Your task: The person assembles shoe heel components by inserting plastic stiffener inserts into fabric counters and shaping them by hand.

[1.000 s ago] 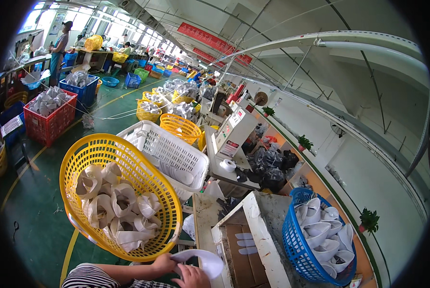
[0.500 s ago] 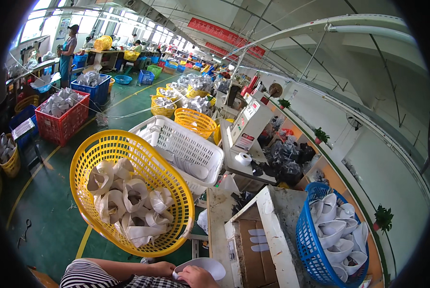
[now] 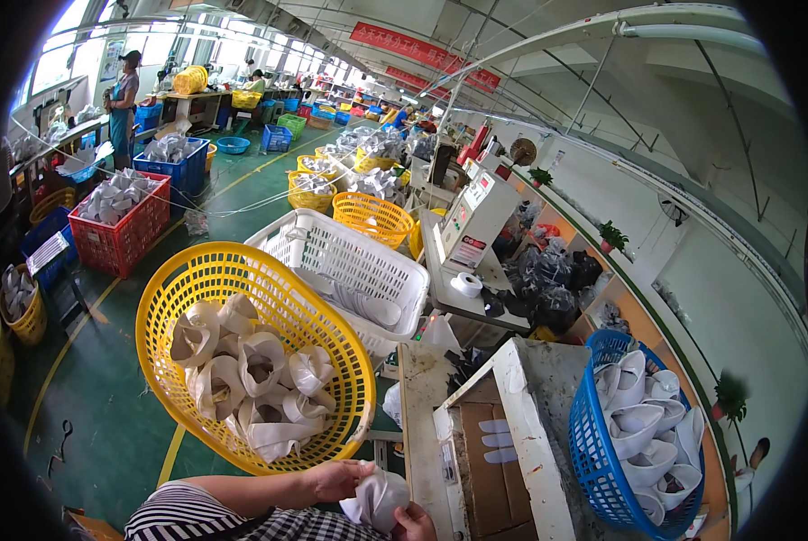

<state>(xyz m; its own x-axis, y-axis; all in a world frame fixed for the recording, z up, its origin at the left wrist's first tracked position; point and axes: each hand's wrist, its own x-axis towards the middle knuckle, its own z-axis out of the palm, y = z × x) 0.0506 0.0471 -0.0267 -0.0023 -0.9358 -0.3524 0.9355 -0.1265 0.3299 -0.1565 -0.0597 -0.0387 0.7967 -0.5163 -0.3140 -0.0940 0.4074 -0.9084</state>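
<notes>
**One white piece (image 3: 375, 499) just beside the counter (image 3: 420, 388)**

Head view: pinched by the left hand (image 3: 343, 480) and right hand (image 3: 413, 523), it looks curved and rumpled. Three pale strips (image 3: 497, 441) lie on cardboard (image 3: 490, 491). One yellow basket (image 3: 197, 270) holds cream pieces (image 3: 258, 365); one white basket (image 3: 327, 243), stacked ovals (image 3: 368, 308); one blue basket (image 3: 592, 451), white shells (image 3: 637, 428).

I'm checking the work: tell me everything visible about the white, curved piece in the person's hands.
The white, curved piece looks smooth and pliable, bent into a rounded shape with soft folds. Held tilted near the yellow, oval plastic basket, it is gripped at its upper left by the bare left hand and lower right by the bare right hand.
</notes>
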